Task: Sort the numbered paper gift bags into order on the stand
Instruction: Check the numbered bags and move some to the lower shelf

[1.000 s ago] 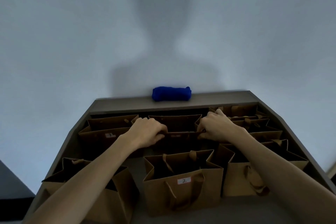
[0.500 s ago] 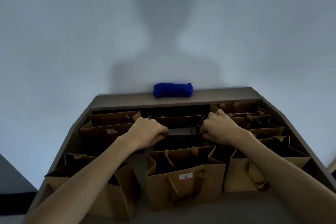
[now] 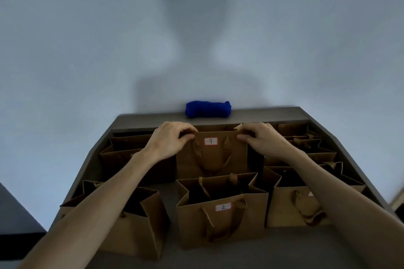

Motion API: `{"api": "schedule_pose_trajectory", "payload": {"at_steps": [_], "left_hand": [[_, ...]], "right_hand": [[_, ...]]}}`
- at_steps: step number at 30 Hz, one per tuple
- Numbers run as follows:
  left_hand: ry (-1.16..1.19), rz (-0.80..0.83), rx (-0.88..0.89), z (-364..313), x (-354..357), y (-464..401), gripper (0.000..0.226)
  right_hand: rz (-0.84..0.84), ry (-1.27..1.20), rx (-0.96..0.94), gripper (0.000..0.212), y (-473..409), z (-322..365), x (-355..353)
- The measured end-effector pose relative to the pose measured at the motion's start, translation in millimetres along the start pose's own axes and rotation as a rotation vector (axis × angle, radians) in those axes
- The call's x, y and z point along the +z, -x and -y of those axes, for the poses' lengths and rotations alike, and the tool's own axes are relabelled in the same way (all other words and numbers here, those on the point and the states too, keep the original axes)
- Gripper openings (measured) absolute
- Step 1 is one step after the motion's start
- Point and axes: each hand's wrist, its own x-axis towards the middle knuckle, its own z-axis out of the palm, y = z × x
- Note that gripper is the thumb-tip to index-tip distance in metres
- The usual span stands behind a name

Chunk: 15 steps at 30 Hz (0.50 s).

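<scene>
On stand point(image 3: 140, 119), several brown bags, interiors dark; left hand point(image 3: 169, 141) and right hand point(image 3: 263, 140) pinch bag 7 point(image 3: 211, 155) top corners.

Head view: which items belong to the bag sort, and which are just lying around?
In the job:
bag 7, pinched at its top corners by left hand and right hand
bag 2
unlabelled-side bags
stand

Lying about:
blue cloth roll

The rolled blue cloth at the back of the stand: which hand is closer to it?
Left, narrowly. The left hand pinches the top corner of the brown paper bag labelled 7, just below-left of the rolled blue cloth; the right hand pinches the opposite corner, farther below-right.
</scene>
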Motion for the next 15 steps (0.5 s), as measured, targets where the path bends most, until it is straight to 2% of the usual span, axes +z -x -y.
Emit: {"api": "schedule_pose_trajectory", "payload": {"at_steps": [7,15], "left_hand": [[-0.152,0.157,0.040,0,3,17,0.023],[-0.191,0.259,0.050,-3,11,30,0.022]], "right_hand": [[0.175,0.213,-0.016,0.021,7,-4,3],[0.214,0.322,-0.055,0.024,19,-7,18]]}}
